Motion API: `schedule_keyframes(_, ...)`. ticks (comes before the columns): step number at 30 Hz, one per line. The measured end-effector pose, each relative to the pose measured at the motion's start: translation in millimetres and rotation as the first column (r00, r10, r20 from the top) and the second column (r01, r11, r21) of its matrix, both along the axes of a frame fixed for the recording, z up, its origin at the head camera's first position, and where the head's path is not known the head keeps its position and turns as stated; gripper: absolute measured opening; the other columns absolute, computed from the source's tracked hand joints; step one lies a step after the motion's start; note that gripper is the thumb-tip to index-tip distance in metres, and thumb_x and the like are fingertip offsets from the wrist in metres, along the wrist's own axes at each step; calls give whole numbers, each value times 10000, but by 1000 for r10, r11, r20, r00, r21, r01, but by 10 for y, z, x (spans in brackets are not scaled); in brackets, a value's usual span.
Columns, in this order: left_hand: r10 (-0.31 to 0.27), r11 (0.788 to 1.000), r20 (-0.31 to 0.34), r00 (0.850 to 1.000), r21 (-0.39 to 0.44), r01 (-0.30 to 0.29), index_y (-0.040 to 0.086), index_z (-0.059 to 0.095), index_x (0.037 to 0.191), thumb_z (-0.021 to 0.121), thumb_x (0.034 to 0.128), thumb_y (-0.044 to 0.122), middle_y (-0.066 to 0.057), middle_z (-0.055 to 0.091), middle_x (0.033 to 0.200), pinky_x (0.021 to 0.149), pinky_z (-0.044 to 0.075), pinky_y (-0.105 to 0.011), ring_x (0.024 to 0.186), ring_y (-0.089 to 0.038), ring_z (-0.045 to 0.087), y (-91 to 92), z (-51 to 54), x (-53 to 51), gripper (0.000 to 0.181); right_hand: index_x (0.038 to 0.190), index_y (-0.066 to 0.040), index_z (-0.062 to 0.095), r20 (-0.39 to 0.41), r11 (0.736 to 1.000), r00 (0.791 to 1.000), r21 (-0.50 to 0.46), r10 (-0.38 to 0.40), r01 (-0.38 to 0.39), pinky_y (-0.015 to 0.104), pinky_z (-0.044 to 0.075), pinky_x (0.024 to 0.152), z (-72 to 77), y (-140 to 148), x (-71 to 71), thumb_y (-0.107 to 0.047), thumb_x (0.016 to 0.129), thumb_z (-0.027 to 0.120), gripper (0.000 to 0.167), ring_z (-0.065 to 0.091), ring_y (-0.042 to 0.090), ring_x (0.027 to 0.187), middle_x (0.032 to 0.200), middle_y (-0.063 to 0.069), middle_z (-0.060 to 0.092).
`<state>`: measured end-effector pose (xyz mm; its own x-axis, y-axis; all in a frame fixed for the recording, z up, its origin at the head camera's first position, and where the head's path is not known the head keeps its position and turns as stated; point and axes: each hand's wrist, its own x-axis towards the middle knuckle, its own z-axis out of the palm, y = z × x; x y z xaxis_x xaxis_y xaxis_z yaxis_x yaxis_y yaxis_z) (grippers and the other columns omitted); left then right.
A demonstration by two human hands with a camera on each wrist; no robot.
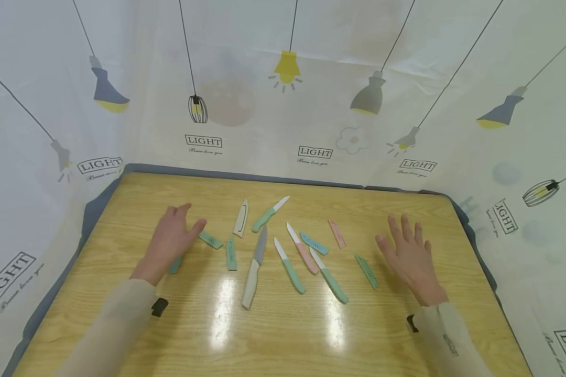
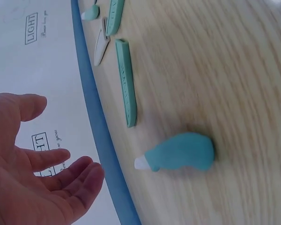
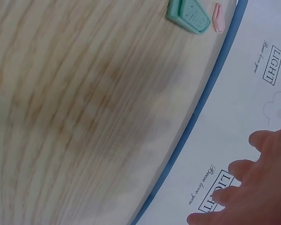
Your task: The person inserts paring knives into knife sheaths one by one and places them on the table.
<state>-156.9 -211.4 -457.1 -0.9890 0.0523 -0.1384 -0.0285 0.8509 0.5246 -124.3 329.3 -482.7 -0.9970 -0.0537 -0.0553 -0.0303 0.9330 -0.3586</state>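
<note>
My left hand, fingers relaxed and holding nothing, hovers at the table's left. Beneath it a blue-handled knife is partly hidden in the head view. A green knife sheath lies by its thumb, another green sheath farther right. On the right my right hand, fingers spread, holds nothing; nearest is a green sheath. Between the hands lie a cream-handled knife with a grey blade, a pink-handled knife and green-handled knives, their blades pointing away from me.
Toward the back lie a cream sheath and a green-handled knife. A blue sheath touches the pink knife, and a pink sheath is to its right. Lamp-printed white curtains enclose the wooden table.
</note>
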Motion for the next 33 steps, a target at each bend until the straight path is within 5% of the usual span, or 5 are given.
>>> schedule_keyframes(10,-28,997,125,992,-72,37,-162,309,1513,462,1083,450,-432,342,1490,1081,416,-678,1324,-586,427,190,-106,-41,763,1667,-118,114,-6,1000,1000,-3,30,-30,881,79,1064,-6,-99,86,-594,1087,293,772,-34,610,1494,1692,278,9)
schedule_keyframes(18,-80,974,75,994,-205,94,-220,422,1362,507,1069,431,-420,548,1206,804,586,-594,989,-514,634,270,-163,-85,719,1668,-129,133,-6,999,999,-13,47,-47,872,78,1077,0,-177,125,-585,1091,305,756,-47,588,1505,1695,272,17)
schedule_keyframes(25,-45,976,131,990,-204,71,-187,444,1323,557,1038,411,-318,621,989,654,597,-510,783,-376,641,325,-223,-133,672,1666,-128,158,-7,998,998,-11,55,-55,859,82,1093,4,-235,170,-584,1090,315,751,-34,579,1512,1701,255,25)
schedule_keyframes(33,-29,978,103,994,-203,49,-171,452,1287,638,1000,360,-310,600,974,663,595,-521,804,-396,642,400,-273,-147,632,1657,-119,209,-37,998,997,-5,66,-66,860,110,1086,-39,-291,200,-580,1086,344,746,9,592,1507,1695,264,56)
